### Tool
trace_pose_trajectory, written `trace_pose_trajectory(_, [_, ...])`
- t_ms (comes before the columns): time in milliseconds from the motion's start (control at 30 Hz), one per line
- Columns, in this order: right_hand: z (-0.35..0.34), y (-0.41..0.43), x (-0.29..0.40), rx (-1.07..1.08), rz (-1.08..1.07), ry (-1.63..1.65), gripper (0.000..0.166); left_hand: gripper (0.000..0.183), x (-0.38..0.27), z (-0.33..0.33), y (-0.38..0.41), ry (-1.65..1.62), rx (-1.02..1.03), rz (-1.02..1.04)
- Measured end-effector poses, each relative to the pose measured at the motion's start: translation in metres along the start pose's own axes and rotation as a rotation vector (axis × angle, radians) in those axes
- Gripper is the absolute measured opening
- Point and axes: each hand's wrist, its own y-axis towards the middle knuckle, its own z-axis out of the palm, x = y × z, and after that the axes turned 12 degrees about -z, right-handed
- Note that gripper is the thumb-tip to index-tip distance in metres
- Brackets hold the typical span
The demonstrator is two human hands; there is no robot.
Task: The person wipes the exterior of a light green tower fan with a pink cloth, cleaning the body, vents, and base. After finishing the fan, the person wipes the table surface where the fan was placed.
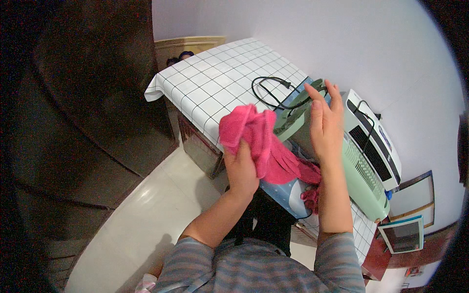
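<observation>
My left hand (240,168) grips a bunched pink cloth (253,135), which trails down to the right across the table toward my right forearm. My right hand (328,128) is raised with its fingers apart and holds nothing. Behind it stands a light green appliance (366,183) with a vented side. Left of that hand is a round green part (293,126), with a black power cord (262,97) looping over it onto the checked tablecloth. Under the cloth's hanging end lies a blue patterned mat (282,194), partly hidden.
A white appliance (381,146) with a black grille leans near the wall behind the green one. The table's white checked tablecloth (216,77) reaches up to the wall. A framed panel (403,234) stands at the right. A dark piece of furniture (95,110) fills the left side.
</observation>
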Motion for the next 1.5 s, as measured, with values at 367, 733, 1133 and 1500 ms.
trace_pose_trajectory(367, [0.000, 0.023, -0.057, 0.069, -0.072, 0.534, 0.041, 0.065, 0.012, 0.084, 0.043, 1.294, 0.418, 0.965])
trace_pose_trajectory(733, [0.013, 0.025, -0.074, 0.035, -0.090, 0.525, 0.032, 0.060, 0.049, 0.000, 0.043, 1.336, 0.280, 1.026])
trace_pose_trajectory(1133, [0.036, 0.011, -0.079, -0.069, -0.031, 0.505, 0.040, 0.056, 0.030, 0.035, 0.043, 1.324, 0.421, 1.144])
trace_pose_trajectory(1500, [0.005, -0.066, 0.010, -0.317, 0.380, 0.965, 0.045, 0.070, 0.000, 0.053, 0.041, 1.427, 0.708, 0.857])
